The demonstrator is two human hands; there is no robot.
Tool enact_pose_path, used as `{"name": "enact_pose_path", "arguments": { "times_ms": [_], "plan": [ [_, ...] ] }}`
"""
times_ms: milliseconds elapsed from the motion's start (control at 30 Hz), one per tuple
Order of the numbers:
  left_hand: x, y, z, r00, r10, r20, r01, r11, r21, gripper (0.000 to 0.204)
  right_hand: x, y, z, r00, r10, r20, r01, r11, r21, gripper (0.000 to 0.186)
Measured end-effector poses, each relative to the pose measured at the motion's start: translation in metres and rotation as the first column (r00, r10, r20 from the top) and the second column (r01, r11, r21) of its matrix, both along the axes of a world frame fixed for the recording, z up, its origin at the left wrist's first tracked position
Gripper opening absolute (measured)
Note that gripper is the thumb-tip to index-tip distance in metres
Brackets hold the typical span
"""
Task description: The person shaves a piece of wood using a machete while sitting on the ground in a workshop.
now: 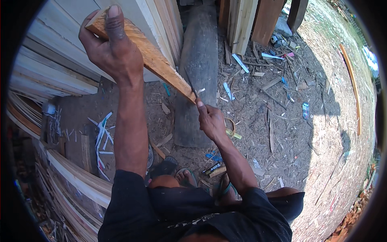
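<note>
Partly over a grey log (197, 44), a wooden strip (157, 60) is slanting, the left hand (117, 54) clasping its upper end, the right hand (211, 121) gripping a dark blade (191, 83) at its lower, ragged-edged paring apparently unfinished.

Single fisheye view from the wearer's head, facing steeply downward; the left hand (117, 56) lies near the lens, the ground (292, 149) farther away.

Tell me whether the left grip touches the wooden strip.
Touching. The head view shows the left grip holding the wooden strip near its far end, thumb laid on its face.
</note>
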State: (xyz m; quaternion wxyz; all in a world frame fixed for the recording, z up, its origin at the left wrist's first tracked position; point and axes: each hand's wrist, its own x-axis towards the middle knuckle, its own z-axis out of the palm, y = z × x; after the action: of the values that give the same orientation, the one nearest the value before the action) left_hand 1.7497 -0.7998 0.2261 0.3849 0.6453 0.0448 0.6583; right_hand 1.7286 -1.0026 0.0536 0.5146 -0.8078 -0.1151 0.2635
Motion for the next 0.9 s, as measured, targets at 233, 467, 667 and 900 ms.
{"name": "enact_pose_path", "arguments": {
  "times_ms": [233,467,667,900],
  "plan": [
    [0.003,0.002,0.007,0.999,-0.003,0.038,0.003,1.0,-0.003,0.039,-0.009,-0.017,0.065,0.989,-0.119,0.086,0.046,0.807,0.589,0.058],
    [0.011,-0.004,0.007,0.999,0.018,0.035,-0.019,1.0,0.024,0.039,-0.014,0.002,-0.032,0.913,-0.085,0.399,-0.003,0.977,0.215,0.039],
    [0.01,-0.003,0.008,0.999,0.046,0.008,-0.046,0.998,0.031,0.04,0.0,-0.002,-0.008,0.731,0.097,-0.675,0.327,0.819,0.471,0.05],
    [0.008,-0.011,0.009,0.996,0.069,0.051,-0.073,0.995,0.065,0.042,-0.011,-0.002,0.024,0.802,-0.419,0.425,-0.144,0.555,0.819,0.042]
  ]
}}
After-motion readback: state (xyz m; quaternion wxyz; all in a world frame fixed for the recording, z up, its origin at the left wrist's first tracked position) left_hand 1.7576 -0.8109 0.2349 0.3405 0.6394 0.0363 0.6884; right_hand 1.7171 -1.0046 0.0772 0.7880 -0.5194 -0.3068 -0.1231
